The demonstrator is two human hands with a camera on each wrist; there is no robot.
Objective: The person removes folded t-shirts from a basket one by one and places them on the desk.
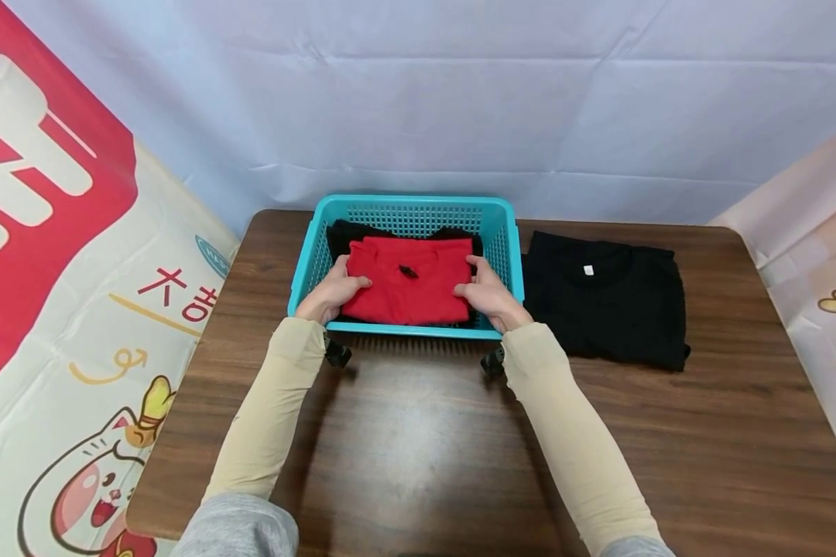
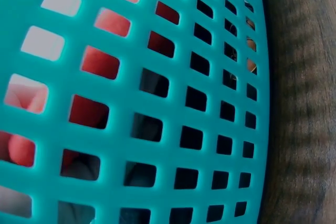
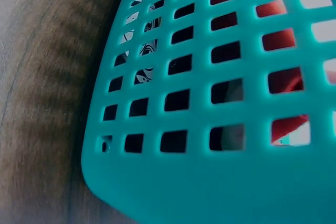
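Note:
A folded red T-shirt (image 1: 411, 290) lies in a turquoise plastic basket (image 1: 418, 331), on top of dark folded clothing (image 1: 351, 232). My left hand (image 1: 337, 288) grips the T-shirt's left edge, thumb on top. At its right edge my right hand (image 1: 486, 290) holds it the same way. The other fingers are mostly hidden by the cloth. Both wrist views are filled by the basket's perforated wall (image 2: 126, 93), with bits of red and black cloth showing through the holes. A folded black T-shirt (image 1: 606, 302) with a white neck label lies right of the basket.
The basket stands near the back edge of a dark wooden table (image 1: 404, 433). Behind it hangs a pale curtain (image 1: 460, 116). A printed cloth (image 1: 111, 325) with a cartoon cat hangs along the left side.

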